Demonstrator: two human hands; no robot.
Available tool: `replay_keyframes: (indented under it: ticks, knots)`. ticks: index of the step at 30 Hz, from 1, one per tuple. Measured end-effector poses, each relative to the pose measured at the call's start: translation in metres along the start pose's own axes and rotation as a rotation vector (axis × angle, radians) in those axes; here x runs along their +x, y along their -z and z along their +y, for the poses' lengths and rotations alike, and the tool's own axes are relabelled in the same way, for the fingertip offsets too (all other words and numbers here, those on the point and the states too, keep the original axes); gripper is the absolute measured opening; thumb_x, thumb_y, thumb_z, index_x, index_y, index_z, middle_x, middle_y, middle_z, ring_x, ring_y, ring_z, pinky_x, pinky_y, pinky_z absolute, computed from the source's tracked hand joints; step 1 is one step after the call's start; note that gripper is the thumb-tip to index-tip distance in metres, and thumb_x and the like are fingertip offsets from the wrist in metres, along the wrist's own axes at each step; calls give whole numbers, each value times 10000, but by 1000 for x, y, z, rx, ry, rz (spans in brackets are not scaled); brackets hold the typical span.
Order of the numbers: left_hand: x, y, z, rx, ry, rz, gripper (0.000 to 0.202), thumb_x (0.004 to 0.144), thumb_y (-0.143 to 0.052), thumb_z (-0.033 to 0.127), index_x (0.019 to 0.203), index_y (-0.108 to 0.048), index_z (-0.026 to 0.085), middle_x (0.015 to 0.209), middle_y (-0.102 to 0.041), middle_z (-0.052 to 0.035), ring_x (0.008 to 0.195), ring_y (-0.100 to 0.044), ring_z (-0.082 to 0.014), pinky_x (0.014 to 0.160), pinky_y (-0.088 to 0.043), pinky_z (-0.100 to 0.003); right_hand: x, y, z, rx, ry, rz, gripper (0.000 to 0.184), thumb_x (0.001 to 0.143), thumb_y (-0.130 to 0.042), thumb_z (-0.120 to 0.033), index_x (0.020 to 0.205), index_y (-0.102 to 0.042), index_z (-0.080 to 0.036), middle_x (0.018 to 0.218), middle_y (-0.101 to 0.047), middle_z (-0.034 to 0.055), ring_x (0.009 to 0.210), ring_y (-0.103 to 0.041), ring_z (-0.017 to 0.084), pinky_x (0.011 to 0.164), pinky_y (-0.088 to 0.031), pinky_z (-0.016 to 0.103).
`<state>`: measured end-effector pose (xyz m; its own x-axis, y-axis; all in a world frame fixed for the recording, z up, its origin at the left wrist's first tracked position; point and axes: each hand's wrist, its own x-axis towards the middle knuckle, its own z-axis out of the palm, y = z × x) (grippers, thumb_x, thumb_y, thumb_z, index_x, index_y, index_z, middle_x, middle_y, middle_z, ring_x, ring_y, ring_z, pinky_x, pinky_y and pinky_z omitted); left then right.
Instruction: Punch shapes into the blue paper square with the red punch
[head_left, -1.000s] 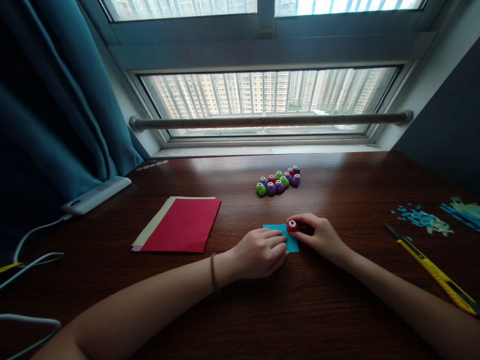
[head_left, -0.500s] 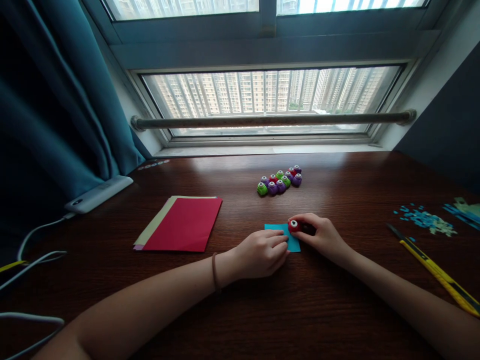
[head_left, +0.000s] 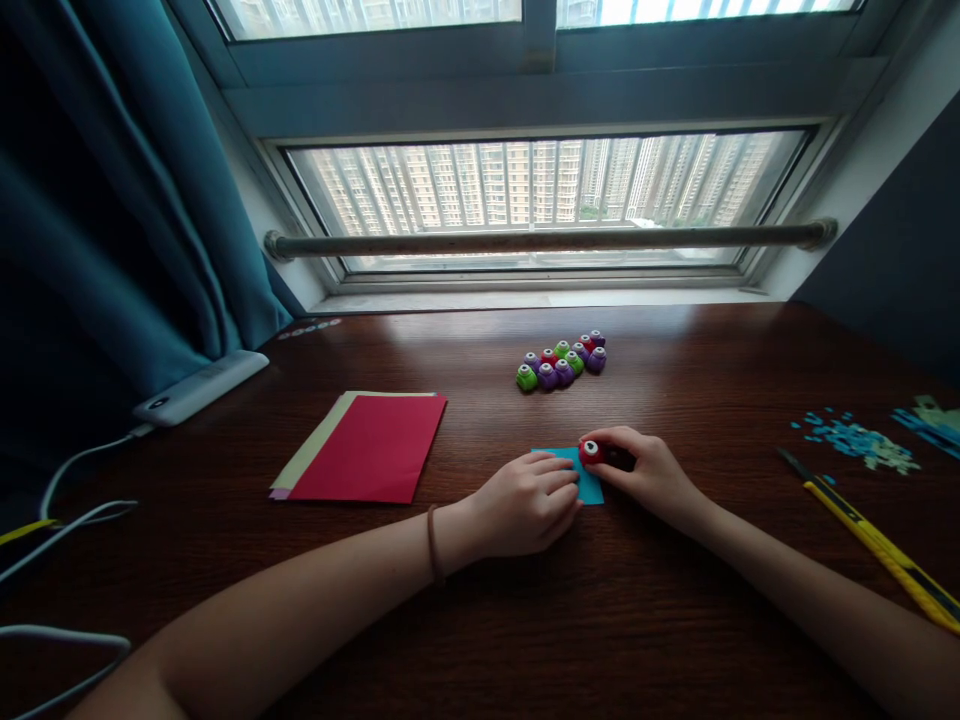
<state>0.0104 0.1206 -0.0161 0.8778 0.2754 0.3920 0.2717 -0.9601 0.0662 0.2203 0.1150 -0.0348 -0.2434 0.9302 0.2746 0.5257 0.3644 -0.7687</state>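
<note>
nothing's really shifting since a second ago: left hand (head_left: 525,500) is pinning the blue paper (head_left: 589,487) flat on the worktop (head_left: 480,620), right hand (head_left: 649,470) is gripping the red punch (head_left: 590,452) over its edge.

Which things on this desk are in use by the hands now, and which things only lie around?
In use:
- left hand pressing on the blue paper
- right hand holding the red punch at the paper's edge

Lying about:
- cluster of punches
- red paper stack
- yellow knife
- paper scraps
- white device
</note>
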Motion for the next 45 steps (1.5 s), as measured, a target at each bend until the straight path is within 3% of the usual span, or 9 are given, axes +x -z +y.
replay_keyframes:
  ticks: [5,9,13,18,26,31,35,41,45]
  knots:
    - [-1,-1,0,-3,31,-11,193,890,-381,190,897,-567,137,899,-646,-77,1004,-561,-200,915,-438,-358,0,0,0,7,-2,-1,206,773,-613,-245,974,-634,-208,939,-632,16,871,-580,180,788,-459,304]
    - [-3,1,-1,-7,76,58,245,879,-392,189,1065,-530,112,1128,-589,-107,1132,-485,-209,995,-372,-363,0,1,-1,4,-3,2,219,768,-614,-243,982,-634,-202,940,-634,24,873,-580,184,797,-458,312]
    - [-1,4,-1,11,133,-1,514,895,-402,291,1347,-245,104,1384,-356,-110,1335,-168,-249,1097,-140,-491,0,0,2,14,14,12,256,762,-617,-243,1011,-617,-183,970,-629,42,889,-577,195,802,-457,327]
    - [5,4,0,-49,213,-156,739,884,-408,449,1392,9,113,1426,-275,-89,1355,13,-244,1064,57,-561,0,-1,6,22,40,13,228,753,-620,-244,973,-621,-183,959,-630,41,892,-577,202,801,-459,334]
    - [5,4,0,-107,232,-187,748,875,-412,475,1393,5,134,1433,-257,-91,1357,3,-216,1047,123,-540,-2,-2,2,-28,77,61,329,770,-597,-238,1092,-565,-180,1023,-613,61,915,-586,212,809,-490,346]
    - [6,5,1,-114,222,-141,769,846,-443,517,1387,-55,133,1421,-274,-133,1354,-64,-241,1035,125,-565,-10,-4,-15,-284,382,206,503,828,-514,-145,1305,-358,-173,1272,-449,110,1165,-431,237,982,-388,417]
    - [7,5,2,-111,219,-118,776,830,-458,538,1375,-91,126,1416,-278,-148,1351,-90,-250,1045,95,-569,-15,-6,-21,-393,483,256,525,858,-473,-112,1347,-286,-153,1187,-510,123,1096,-488,230,923,-453,392]
    - [7,6,3,-108,217,-106,767,825,-450,559,1356,-140,100,1376,-342,-176,1346,-112,-262,1047,86,-574,-15,-10,-17,-634,585,128,470,860,-378,-24,1324,-305,-1,1227,-484,179,1166,-431,241,970,-437,360]
    - [6,5,3,-132,227,-106,786,815,-474,557,1357,-138,98,1366,-355,-182,1342,-138,-262,1038,117,-570,-18,-12,-22,-822,623,57,412,840,-344,-9,1230,-391,113,1230,-455,257,1178,-401,323,947,-451,419]
